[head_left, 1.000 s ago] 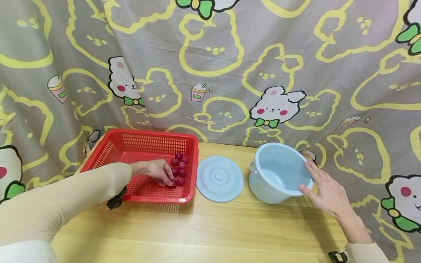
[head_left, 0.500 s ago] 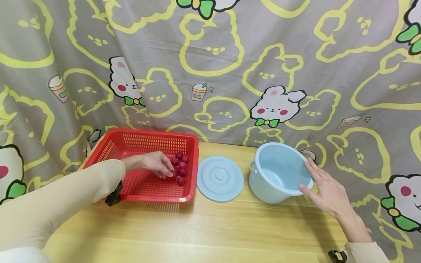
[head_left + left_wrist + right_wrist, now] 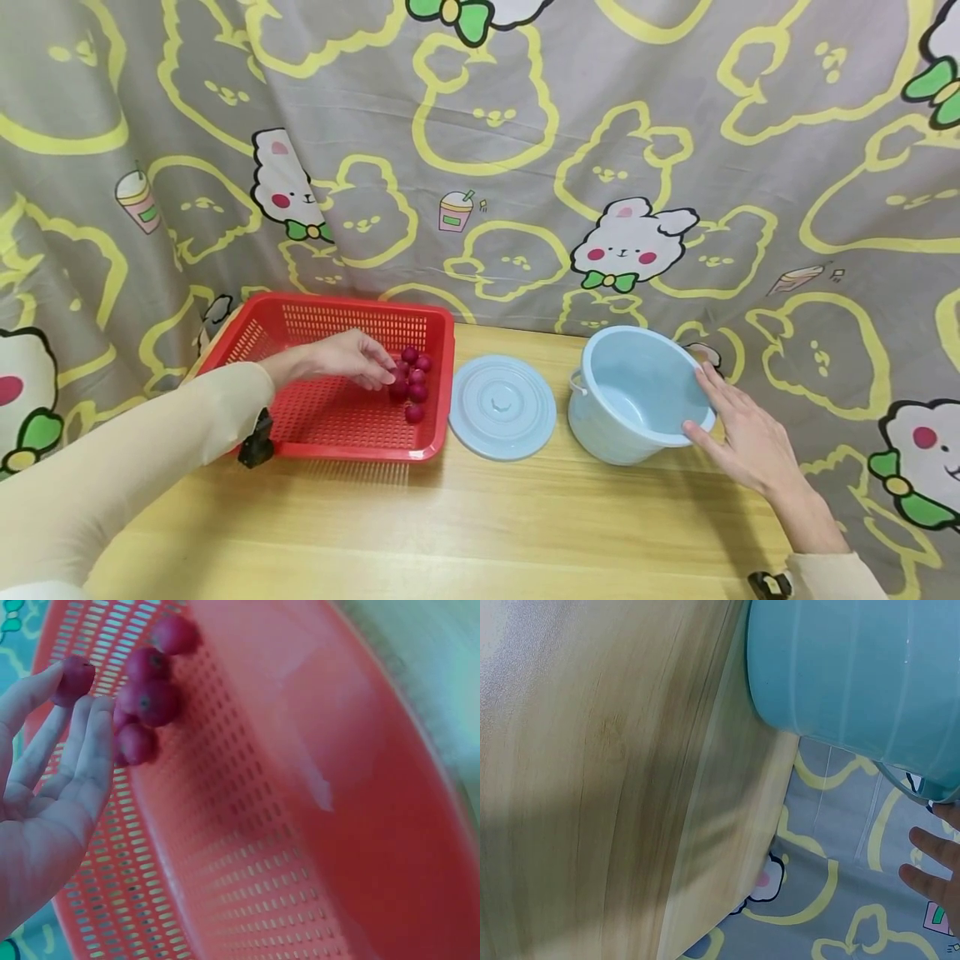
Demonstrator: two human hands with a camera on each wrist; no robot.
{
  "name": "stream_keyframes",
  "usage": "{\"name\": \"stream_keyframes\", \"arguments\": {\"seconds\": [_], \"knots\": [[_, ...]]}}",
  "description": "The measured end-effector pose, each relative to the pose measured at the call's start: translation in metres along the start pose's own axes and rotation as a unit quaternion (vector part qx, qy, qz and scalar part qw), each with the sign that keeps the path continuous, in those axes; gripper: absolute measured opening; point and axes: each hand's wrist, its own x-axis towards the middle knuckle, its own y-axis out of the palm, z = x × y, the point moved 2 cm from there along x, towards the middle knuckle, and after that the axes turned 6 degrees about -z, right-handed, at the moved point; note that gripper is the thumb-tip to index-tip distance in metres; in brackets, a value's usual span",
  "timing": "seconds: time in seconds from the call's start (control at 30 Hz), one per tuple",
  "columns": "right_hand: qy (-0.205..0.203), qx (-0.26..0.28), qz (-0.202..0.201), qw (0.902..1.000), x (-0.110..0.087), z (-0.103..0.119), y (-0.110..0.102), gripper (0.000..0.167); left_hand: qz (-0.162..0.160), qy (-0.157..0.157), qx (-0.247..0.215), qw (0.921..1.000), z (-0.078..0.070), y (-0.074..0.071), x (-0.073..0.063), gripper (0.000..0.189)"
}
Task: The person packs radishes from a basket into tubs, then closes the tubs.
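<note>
My left hand is over the red basket, pinching a small round dark red fruit between thumb and fingertips. Several more such fruits are gathered near the basket's right side, just right of the hand. The left wrist view shows the held fruit beside this cluster. My right hand rests on the right rim of a light blue bucket, its fingers fairly straight. In the right wrist view, its fingers show beside the bucket's handle.
Between basket and bucket, a round light blue lid lies flat on the wooden table. A patterned grey curtain hangs along the back. The bucket stands near the table's right edge.
My left hand has risen away from the front of the cluster, toward the back left, carrying one fruit from there. My right hand has stayed on the bucket rim.
</note>
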Motion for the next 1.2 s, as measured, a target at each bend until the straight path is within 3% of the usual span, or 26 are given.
{"name": "stream_keyframes", "arguments": {"seconds": [0.3, 0.53, 0.93, 1.2], "knots": [[-0.002, 0.001, -0.003, 1.0, 0.0, 0.0, 0.001, 0.083, -0.036, 0.017, -0.008, 0.9992, -0.023, -0.012, -0.001, 0.044], [-0.007, 0.004, -0.007, 0.9999, 0.001, 0.0, 0.002, 0.083, -0.051, 0.039, -0.016, 0.9978, -0.044, -0.012, 0.003, 0.042], [-0.007, 0.01, -0.005, 0.9999, -0.001, -0.002, 0.0, 0.084, -0.053, 0.082, -0.077, 0.9922, -0.088, 0.015, 0.019, 0.036], [-0.007, 0.01, -0.006, 0.9999, -0.001, -0.001, 0.002, 0.084, -0.038, 0.104, -0.077, 0.9908, -0.118, 0.038, 0.032, 0.036]]}}
